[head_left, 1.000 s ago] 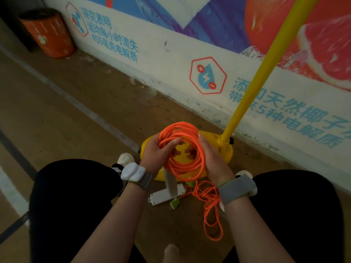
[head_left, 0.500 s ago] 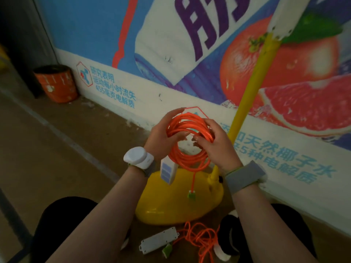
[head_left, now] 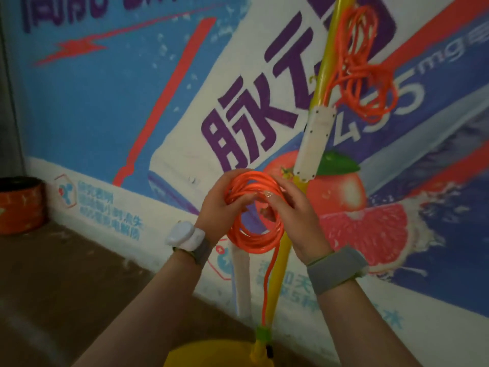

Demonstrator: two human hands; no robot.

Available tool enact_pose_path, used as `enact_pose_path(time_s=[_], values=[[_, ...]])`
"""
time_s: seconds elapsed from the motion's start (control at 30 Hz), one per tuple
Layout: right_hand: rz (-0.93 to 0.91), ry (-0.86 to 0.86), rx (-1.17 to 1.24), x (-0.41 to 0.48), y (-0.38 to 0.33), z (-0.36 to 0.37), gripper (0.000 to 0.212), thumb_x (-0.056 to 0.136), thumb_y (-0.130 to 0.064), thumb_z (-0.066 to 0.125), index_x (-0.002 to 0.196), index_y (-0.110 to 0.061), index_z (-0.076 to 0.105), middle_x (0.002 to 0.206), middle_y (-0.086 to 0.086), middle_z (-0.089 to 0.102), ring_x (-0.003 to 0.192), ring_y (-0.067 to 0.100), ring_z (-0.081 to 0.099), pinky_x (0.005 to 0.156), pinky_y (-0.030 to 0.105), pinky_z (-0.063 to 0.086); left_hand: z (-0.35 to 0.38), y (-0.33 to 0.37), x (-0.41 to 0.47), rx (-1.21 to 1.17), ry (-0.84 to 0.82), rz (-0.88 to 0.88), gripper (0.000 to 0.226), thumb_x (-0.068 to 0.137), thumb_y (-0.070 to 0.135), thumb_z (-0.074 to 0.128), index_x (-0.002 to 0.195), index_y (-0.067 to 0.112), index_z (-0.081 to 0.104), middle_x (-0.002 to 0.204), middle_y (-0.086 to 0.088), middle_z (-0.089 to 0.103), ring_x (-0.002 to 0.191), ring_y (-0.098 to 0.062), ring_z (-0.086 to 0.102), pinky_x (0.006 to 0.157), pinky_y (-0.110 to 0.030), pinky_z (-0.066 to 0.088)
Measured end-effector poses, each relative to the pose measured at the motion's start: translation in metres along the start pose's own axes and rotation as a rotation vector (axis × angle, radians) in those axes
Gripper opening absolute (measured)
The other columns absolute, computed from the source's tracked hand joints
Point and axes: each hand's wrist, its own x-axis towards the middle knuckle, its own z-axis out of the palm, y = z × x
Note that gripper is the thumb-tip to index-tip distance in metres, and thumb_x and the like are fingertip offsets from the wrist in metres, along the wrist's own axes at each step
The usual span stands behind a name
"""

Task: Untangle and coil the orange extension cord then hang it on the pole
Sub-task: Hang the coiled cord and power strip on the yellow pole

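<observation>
Holding a round coil of glossy orange extension cord [head_left: 254, 242] in both hands, a person stands just in front of a slanting yellow tubular pole [head_left: 279, 263] beside a painted drinks-advertisement wall [head_left: 105, 115]. The left hand [head_left: 214, 210] has its fingers curled round the coil's left side. The right hand [head_left: 299, 221] wraps the right side, with its fingertips [head_left: 267, 194] pressed on the upper loops. Both hands are clamped on the cord, which is not yet hung on anything.

A single orange strand drops from the coil to a green plug [head_left: 263, 333] hanging near the pole's foot and its yellow moulded base [head_left: 211, 356]. A long white socket strip [head_left: 242, 282] dangles below the left hand. Higher up the pole, a second orange cord bundle [head_left: 365, 70] and its white power strip [head_left: 315, 144] already hang; what holds them there cannot be made out.

The likely trouble lies in the hanging itself. If one hand lets go to reach up, the springy loops could fan open and tangle. The socket strip's weight may drag turns out of the coil. The loose plug end could catch round the pole or snag the bundle above. An orange drum-shaped bin [head_left: 18, 205] stands well apart at the wall's left.
</observation>
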Motion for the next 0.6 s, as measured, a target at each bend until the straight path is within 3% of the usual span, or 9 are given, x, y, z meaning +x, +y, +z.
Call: enact_pose_path(time_s=[0.13, 0.23, 0.4, 0.5, 0.6], values=[[-0.033, 0.062, -0.036, 0.036, -0.012, -0.006, 0.026, 0.092, -0.017, 0.057, 0.118, -0.020, 0.060, 0.110, 0.007, 0.065, 0.082, 0.011, 0.064, 0.072, 0.027, 0.052, 0.010, 0.002, 0.042, -0.105, 0.005, 0.020, 0.040, 0.083, 0.003, 0.069, 0.120, 0.013, 0.057, 0.104, 0.007, 0.065, 0.090, 0.006, 0.064, 0.070, -0.010, 0.050], [-0.027, 0.121, 0.006, 0.067, -0.016, -0.005, 0.023, 0.094, -0.015, 0.054, 0.116, -0.018, 0.062, 0.103, 0.005, 0.067, 0.078, 0.008, 0.064, 0.067, 0.022, 0.051, 0.013, -0.009, 0.077, -0.172, 0.019, 0.039, 0.040, 0.083, 0.005, 0.069, 0.120, 0.015, 0.058, 0.109, -0.001, 0.067, 0.095, -0.008, 0.067, 0.073, -0.020, 0.054], [-0.003, 0.234, 0.026, 0.117, -0.005, -0.003, 0.023, 0.094, -0.016, 0.053, 0.115, -0.016, 0.063, 0.106, 0.010, 0.066, 0.080, 0.012, 0.062, 0.061, 0.019, 0.050, 0.022, -0.032, 0.128, -0.214, -0.003, 0.037, 0.039, 0.083, 0.011, 0.071, 0.120, 0.014, 0.059, 0.108, -0.004, 0.068, 0.094, -0.015, 0.068, 0.080, -0.032, 0.057], [-0.032, 0.264, 0.010, 0.160, 0.006, -0.005, 0.024, 0.094, -0.016, 0.053, 0.117, -0.015, 0.062, 0.104, 0.010, 0.066, 0.077, 0.011, 0.060, 0.057, 0.014, 0.047, 0.026, -0.054, 0.173, -0.280, -0.017, 0.021, 0.036, 0.083, 0.005, 0.069, 0.116, 0.014, 0.059, 0.102, -0.005, 0.069, 0.087, -0.014, 0.069, 0.075, -0.029, 0.057], [-0.083, 0.285, -0.053, 0.197, 0.007, -0.004, 0.024, 0.094, -0.019, 0.053, 0.116, -0.021, 0.062, 0.103, 0.003, 0.068, 0.086, 0.012, 0.064, 0.064, 0.016, 0.050, 0.026, -0.062, 0.214, -0.360, -0.057, 0.026, 0.036, 0.082, 0.005, 0.067, 0.115, 0.016, 0.059, 0.101, -0.004, 0.069, 0.088, -0.016, 0.069, 0.076, -0.030, 0.057]])
